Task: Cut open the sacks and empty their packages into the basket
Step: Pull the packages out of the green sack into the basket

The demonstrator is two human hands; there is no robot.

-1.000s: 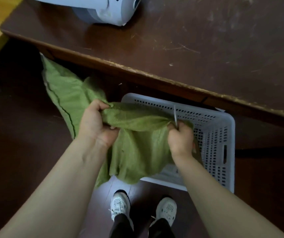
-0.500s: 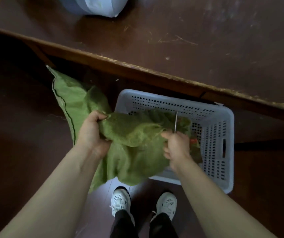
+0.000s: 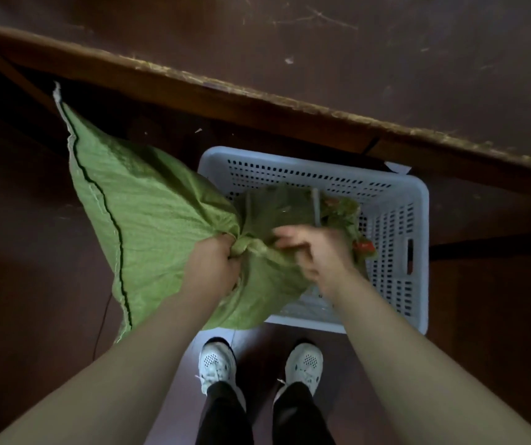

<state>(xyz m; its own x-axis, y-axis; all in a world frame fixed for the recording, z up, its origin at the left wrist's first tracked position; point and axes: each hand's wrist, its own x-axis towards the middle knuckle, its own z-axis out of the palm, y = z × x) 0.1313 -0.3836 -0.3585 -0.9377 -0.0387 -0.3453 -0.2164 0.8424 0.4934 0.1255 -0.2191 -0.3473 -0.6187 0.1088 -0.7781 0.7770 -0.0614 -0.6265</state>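
Below the scratched table (image 3: 418,75), left hand (image 3: 211,264) clutches green sack (image 3: 148,220) over basket (image 3: 420,200); grip of right hand (image 3: 320,253) unclear.

You have one green sack (image 3: 148,213) at ten o'clock and one white perforated basket (image 3: 418,220) at two o'clock. Count two hands, your left hand (image 3: 212,264) and right hand (image 3: 318,248), one thin grey blade (image 3: 315,207), one brown table (image 3: 386,59) at twelve, and two white shoes (image 3: 217,364) at six. The red-and-green packages (image 3: 363,245) are too blurred to count.
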